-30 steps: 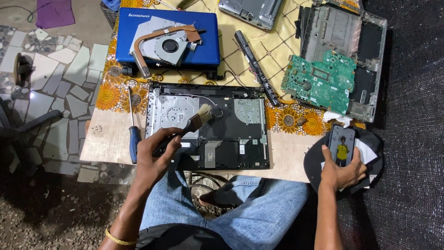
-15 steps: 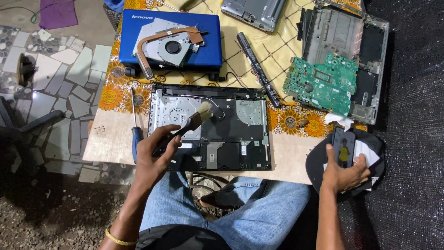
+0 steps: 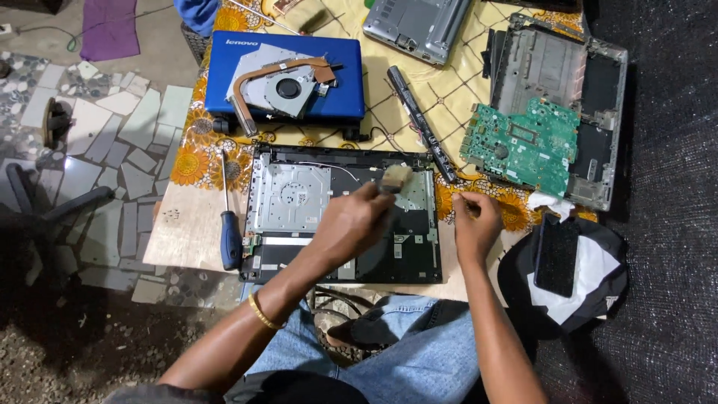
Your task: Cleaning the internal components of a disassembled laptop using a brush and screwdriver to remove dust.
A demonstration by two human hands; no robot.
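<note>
Person sits at a low table [image 3: 187,232] w/ an opened laptop base [image 3: 340,217] right in front of the knees. Left hand [image 3: 351,221] is closed round a brush [image 3: 395,179], bristle end pointing up-right over the base's right half, approx. touching the inner panel; handle is hidden in the fist. Right hand [image 3: 475,221] rests at the base's right edge, fingers pinched narrow at the tips; can't tell if anything's betw. them.

A blue-handled screwdriver [image 3: 229,224] lies just left of the base, shaft pointing away from the person. Behind the base sits a blue laptop lid [image 3: 344,67] w/ a fan-and-heatpipe assy. [image 3: 280,82] lying on top. A long black battery bar [image 3: 422,123] runs diagonally from the lid's right side down to the base's top-right corner. Further right, a green circuit board [image 3: 523,146] lies across another grey chassis [image 3: 576,90]. A 3rd grey laptop shell [image 3: 415,26] is at the far edge.

On a black-and-white cap [image 3: 591,277], well right of the right hand, lies a dark phone [image 3: 557,254], screen dark.
</note>
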